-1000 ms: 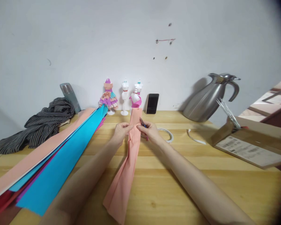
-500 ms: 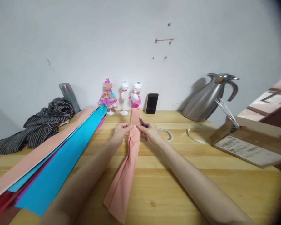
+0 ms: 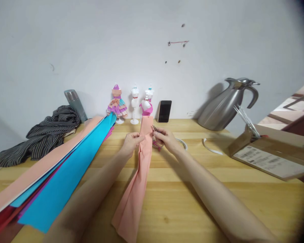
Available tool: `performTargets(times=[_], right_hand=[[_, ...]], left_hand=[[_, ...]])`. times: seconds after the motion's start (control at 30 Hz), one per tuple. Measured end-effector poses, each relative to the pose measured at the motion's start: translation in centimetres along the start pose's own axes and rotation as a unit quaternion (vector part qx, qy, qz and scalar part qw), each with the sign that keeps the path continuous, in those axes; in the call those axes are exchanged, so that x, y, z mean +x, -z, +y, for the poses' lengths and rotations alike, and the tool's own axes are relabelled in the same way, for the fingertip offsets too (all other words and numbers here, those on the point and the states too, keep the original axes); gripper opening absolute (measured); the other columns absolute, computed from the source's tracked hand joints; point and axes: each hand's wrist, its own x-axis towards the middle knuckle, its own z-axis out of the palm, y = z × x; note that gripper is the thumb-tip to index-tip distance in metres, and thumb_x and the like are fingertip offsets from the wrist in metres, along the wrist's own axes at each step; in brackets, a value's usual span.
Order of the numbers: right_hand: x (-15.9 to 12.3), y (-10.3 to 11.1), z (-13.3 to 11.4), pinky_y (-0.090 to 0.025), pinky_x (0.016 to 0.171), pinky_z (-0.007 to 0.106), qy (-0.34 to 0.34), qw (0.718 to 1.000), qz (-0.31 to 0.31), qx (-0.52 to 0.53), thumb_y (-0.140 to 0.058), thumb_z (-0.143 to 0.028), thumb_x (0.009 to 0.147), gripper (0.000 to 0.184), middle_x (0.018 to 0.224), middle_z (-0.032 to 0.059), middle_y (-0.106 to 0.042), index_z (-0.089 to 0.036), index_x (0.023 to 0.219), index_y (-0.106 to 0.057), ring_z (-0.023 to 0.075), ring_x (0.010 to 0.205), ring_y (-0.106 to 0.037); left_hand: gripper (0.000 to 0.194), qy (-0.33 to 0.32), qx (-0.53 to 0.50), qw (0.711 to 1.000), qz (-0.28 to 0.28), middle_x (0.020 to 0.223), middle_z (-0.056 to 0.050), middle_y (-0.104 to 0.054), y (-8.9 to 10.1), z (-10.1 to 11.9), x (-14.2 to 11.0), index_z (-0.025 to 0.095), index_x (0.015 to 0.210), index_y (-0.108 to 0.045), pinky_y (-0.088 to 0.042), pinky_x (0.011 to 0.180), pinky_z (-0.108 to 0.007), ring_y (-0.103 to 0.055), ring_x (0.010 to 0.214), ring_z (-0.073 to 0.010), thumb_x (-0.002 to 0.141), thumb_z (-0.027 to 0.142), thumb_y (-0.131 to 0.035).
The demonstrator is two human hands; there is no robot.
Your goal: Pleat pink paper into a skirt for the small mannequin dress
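Note:
A long folded strip of peach crepe paper (image 3: 145, 162) runs from mid-table toward me, narrow at the far end and flaring at the near one. My left hand (image 3: 131, 143) pinches its left edge near the far end. Just off its right edge, my right hand (image 3: 167, 139) is closed around a small pair of scissors (image 3: 155, 129); the blades point up and left beside the paper, and the handles are partly hidden by the fingers. Behind the paper's far end stands a small white dress form with magenta paper (image 3: 147, 107), its base hidden.
Coloured crepe paper sheets (image 3: 66, 172) lie at left, near a striped cloth (image 3: 50, 135) and flask (image 3: 76, 104). Another dressed form (image 3: 117, 106), a bare one (image 3: 134, 103) and a phone (image 3: 165, 111) line the wall. A tape roll (image 3: 185, 144), steel jug (image 3: 221, 108) and cardboard box (image 3: 271, 152) are at right.
My right hand has shifted slightly right with the scissors, away from the paper's edge. My left hand keeps its pinch in nearly the same spot.

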Motion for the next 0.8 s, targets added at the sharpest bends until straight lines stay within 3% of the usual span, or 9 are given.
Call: performTargets(times=[0.1, 0.2, 0.27, 0.37, 0.5, 0.63, 0.8], right_hand=[[-0.5, 1.7, -2.2, -0.020, 0.039, 0.021, 0.009, 0.997, -0.074, -0.038, -0.065, -0.040, 0.073, 0.025, 0.064, -0.0015, -0.060, -0.017, 0.081, -0.059, 0.0052, 0.041, -0.033], [-1.2, 3.0, -4.0, -0.026, 0.043, 0.022, 0.001, 0.979, -0.139, -0.152, -0.060, -0.040, 0.078, 0.027, 0.058, -0.0006, -0.055, -0.015, 0.069, -0.062, 0.0077, 0.046, -0.037], [-1.6, 3.4, -4.7, -0.030, 0.047, 0.023, -0.004, 0.964, -0.151, -0.220, -0.061, -0.040, 0.080, 0.030, 0.058, 0.0012, -0.056, -0.014, 0.063, -0.062, 0.0100, 0.051, -0.043], [-2.0, 3.7, -5.4, -0.034, 0.051, 0.024, 0.001, 0.959, -0.140, -0.246, -0.065, -0.043, 0.077, 0.032, 0.059, 0.0018, -0.057, -0.015, 0.062, -0.061, 0.0125, 0.055, -0.048], [-2.3, 3.2, -5.9, -0.034, 0.051, 0.024, 0.047, 0.970, -0.140, -0.195, -0.073, -0.046, 0.066, 0.032, 0.058, -0.0017, -0.053, -0.016, 0.068, -0.062, 0.0118, 0.054, -0.046], [-2.4, 2.2, -5.8, -0.036, 0.053, 0.025, 0.063, 0.979, -0.045, -0.189, -0.075, -0.036, 0.063, 0.025, 0.059, -0.0020, -0.054, -0.017, 0.072, -0.061, 0.0128, 0.056, -0.048], [-2.5, 2.4, -5.9, -0.034, 0.055, 0.025, 0.117, 0.972, 0.028, -0.204, -0.071, -0.027, 0.064, 0.018, 0.059, -0.0042, -0.049, -0.018, 0.065, -0.055, 0.0105, 0.056, -0.044]], left_hand=[[0.033, -0.001, 0.002, 1.000, -0.001, 0.042, 0.008, -0.038, -0.1, 0.1, -0.2, 0.015, 0.052, -0.052, -0.014, 0.045, -0.022, -0.026, 0.041, -0.0032, 0.057, 0.036, -0.076], [0.034, -0.001, -0.002, 1.000, -0.007, 0.044, 0.007, -0.040, -0.3, 0.4, -0.4, 0.015, 0.052, -0.052, -0.015, 0.045, -0.022, -0.026, 0.042, -0.0033, 0.057, 0.038, -0.076], [0.035, -0.001, -0.005, 1.000, -0.012, 0.044, 0.007, -0.040, -0.5, 0.7, -0.6, 0.015, 0.052, -0.052, -0.015, 0.045, -0.022, -0.026, 0.042, -0.0036, 0.057, 0.040, -0.076], [0.034, -0.002, -0.007, 1.000, -0.021, 0.044, 0.006, -0.040, -0.9, 1.1, -1.0, 0.015, 0.052, -0.053, -0.016, 0.045, -0.023, -0.026, 0.043, -0.0039, 0.056, 0.040, -0.077], [0.032, -0.015, 0.006, 0.999, -0.042, 0.048, 0.005, -0.043, -1.4, 1.4, -1.6, 0.015, 0.053, -0.054, -0.021, 0.047, -0.022, -0.031, 0.046, -0.0055, 0.060, 0.038, -0.075], [0.029, -0.051, 0.060, 0.996, -0.032, 0.052, 0.004, -0.044, -2.0, 1.3, -2.1, 0.015, 0.054, -0.051, -0.025, 0.051, -0.023, -0.037, 0.051, -0.0077, 0.065, 0.035, -0.071], [0.026, -0.097, 0.141, 0.985, 0.006, 0.048, 0.006, -0.033, -2.3, 1.1, -2.3, 0.016, 0.049, -0.049, -0.018, 0.050, -0.024, -0.029, 0.048, -0.0073, 0.067, 0.027, -0.065]])
